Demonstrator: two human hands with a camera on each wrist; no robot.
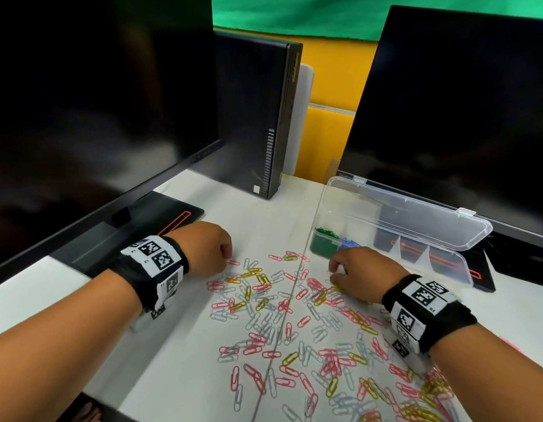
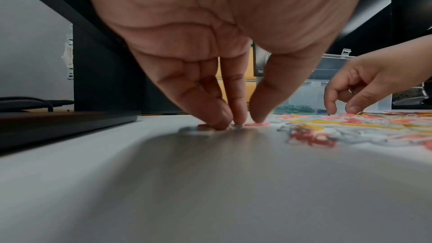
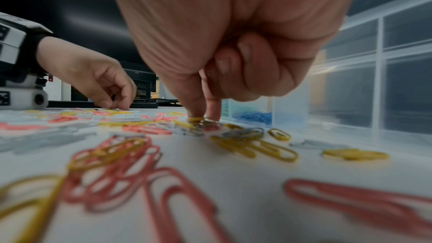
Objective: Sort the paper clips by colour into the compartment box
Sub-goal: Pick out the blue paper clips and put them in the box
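Your left hand [image 1: 208, 248], left of centre: fingertips pinching at pink clip [image 2: 257, 124] on surface [image 1: 179, 345]. Your right hand [image 1: 360, 274], right of centre: thumb and forefinger down on yellow clip [image 3: 195, 120], other fingers curled. Compartment box [image 1: 395, 236] upper right, lid open; green, blue clips inside. Monitor label unreadable.

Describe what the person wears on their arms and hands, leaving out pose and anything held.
Both forearms are bare, with no sleeves. The left wrist and the right wrist each carry a black fabric wristband with white panels printed with square black-and-white coded markers. A white camera housing with a round lens hangs under the left band. The right hand wears a thin ring; the left hand shows none.
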